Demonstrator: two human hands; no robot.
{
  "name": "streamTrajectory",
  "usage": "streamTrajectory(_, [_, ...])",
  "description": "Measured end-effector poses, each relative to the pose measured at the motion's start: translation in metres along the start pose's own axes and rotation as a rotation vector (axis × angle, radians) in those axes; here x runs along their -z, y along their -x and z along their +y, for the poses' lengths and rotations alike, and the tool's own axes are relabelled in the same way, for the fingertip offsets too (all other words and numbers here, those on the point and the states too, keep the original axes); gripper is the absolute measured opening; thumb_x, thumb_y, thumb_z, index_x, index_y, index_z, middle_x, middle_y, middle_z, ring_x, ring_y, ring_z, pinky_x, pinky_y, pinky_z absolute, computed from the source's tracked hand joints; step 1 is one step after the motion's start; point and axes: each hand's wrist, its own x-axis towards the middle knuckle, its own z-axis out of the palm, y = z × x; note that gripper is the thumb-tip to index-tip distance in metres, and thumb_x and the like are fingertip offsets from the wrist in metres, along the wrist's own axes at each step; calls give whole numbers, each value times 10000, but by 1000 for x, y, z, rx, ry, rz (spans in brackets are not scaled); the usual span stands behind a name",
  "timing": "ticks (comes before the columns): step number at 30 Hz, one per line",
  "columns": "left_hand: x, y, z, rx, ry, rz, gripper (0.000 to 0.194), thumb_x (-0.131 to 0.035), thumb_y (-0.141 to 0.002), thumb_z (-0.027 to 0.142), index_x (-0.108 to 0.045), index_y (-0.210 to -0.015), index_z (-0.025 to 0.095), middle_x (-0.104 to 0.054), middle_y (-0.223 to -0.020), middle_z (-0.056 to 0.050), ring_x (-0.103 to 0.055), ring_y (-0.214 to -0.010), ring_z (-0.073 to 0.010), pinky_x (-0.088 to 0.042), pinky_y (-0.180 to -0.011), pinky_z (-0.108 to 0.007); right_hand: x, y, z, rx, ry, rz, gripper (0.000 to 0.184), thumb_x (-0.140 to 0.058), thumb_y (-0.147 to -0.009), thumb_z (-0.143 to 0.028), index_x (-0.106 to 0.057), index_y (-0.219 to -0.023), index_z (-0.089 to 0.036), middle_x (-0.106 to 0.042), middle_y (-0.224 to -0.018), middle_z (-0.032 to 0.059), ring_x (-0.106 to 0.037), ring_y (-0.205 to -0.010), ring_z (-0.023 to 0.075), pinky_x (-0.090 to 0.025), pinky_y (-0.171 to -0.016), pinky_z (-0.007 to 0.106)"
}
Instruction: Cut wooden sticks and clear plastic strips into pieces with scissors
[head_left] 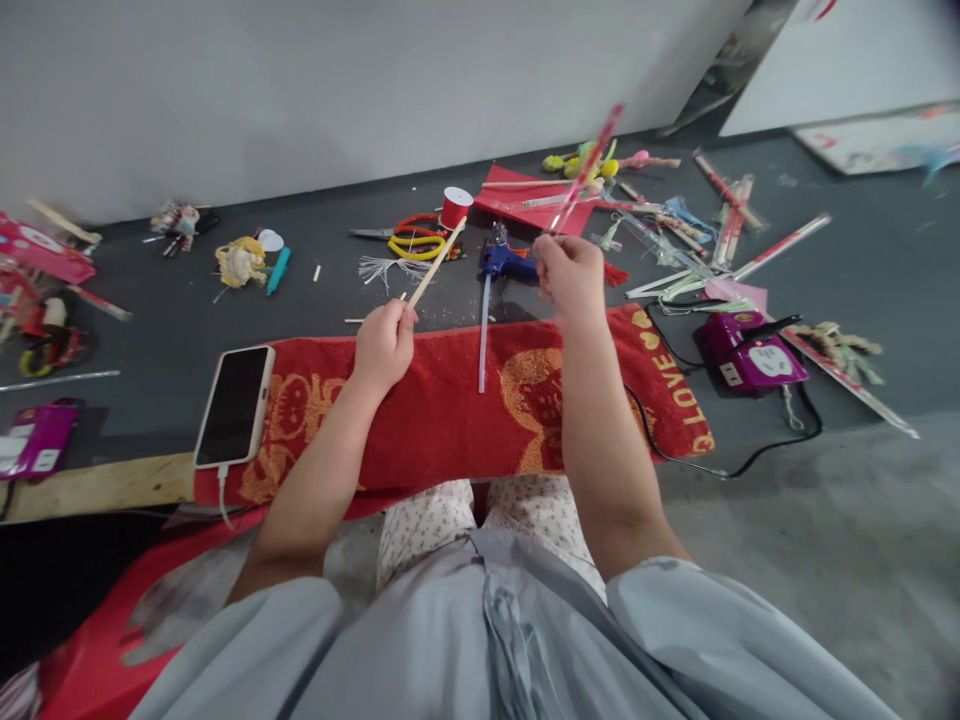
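A pale wooden chopstick slants up and away from my left hand, whose fingers are closed around its near end. Beside it a second short wooden tip shows at the fingers. My right hand pinches a clear plastic wrapper with red print, held upright and blurred by motion. Between the hands lies a blue glue gun with a translucent glue stick sticking out toward me. Under my forearms a red towel with orange figures covers the table edge.
Yellow-and-red-handled scissors and a red ribbon spool lie behind my left hand. A phone on a cable rests at the left. Wrapped sticks and a purple box with a black cord sit at the right.
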Motion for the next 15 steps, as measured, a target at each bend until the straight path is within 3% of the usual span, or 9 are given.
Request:
streamTrajectory(3, [0,0,1,4,-13,-12,290,-306,-964,342,-515,-815,208,-639,-792,-64,-583,-782,-181,-442,-746,-318,10,-12,1,10,-190,139,223,-581,-839,-286,-470,-658,-220,-431,-556,-77,-283,-401,38,-220,-365,180])
streamTrajectory(7, [0,0,2,4,-16,-27,285,-301,-961,337,-508,-813,210,-625,-779,-61,-581,-787,-186,-440,-757,-321,22,-28,7,-72,-457,308,237,-483,-899,-243,-404,-676,-225,-473,-572,-85,-342,-394,31,-302,-355,153])
streamTrajectory(10, [0,0,2,-2,-14,-30,275,-299,-957,328,-501,-811,210,-622,-773,-61,-577,-779,-186,-437,-753,-321,24,-32,8,-159,-583,283,242,-372,-947,-215,-417,-709,-222,-597,-671,-49,-403,-421,25,-363,-382,134])
streamTrajectory(15, [0,-1,2,-11,-6,-40,274,-299,-951,324,-504,-810,211,-631,-785,-69,-581,-789,-193,-440,-750,-326,13,-21,4,-276,-500,52,228,-433,-945,-264,-465,-724,-217,-709,-850,28,-533,-519,46,-474,-448,151])
